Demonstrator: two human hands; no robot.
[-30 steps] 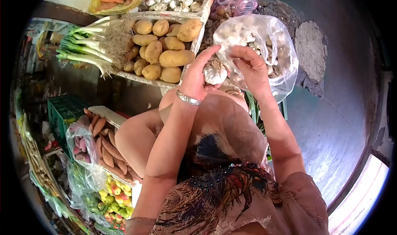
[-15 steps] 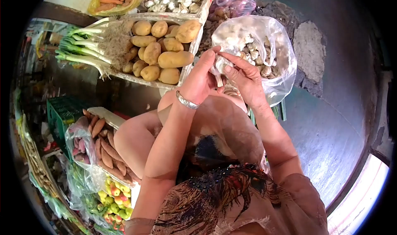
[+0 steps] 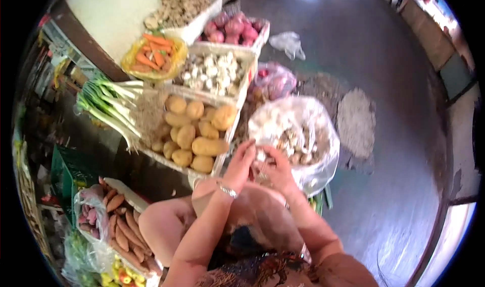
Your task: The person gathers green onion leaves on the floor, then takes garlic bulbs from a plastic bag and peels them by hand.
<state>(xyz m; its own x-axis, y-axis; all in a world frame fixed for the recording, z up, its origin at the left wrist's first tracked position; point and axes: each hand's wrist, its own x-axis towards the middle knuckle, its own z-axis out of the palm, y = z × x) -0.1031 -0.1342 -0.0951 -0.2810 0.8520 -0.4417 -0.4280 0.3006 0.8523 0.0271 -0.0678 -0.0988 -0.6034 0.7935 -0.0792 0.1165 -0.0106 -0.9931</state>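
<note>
A garlic bulb (image 3: 261, 155) sits between my two hands, partly hidden by the fingers and slightly blurred. My left hand (image 3: 239, 167), with a silver bracelet at the wrist, is curled round its left side. From the right, the fingers of my right hand (image 3: 278, 170) close on the same bulb. Just beyond and to the right of the hands lies an open clear plastic bag (image 3: 328, 158) holding many garlic bulbs. Left of my left hand is a box of potatoes (image 3: 186, 136).
Leeks (image 3: 108, 105) lie left of the potatoes. Behind them are boxes of garlic (image 3: 214, 72), red onions (image 3: 235, 28) and ginger (image 3: 179, 9), plus carrots (image 3: 157, 52) in a yellow bag. Sweet potatoes (image 3: 129, 231) stand at the lower left. A rough slab (image 3: 356, 123) lies right of the bag.
The view has tilted up, showing more floor and the onions and ginger. My right hand has come in to the bulb, which was in my left hand; its stem then pointed down.
</note>
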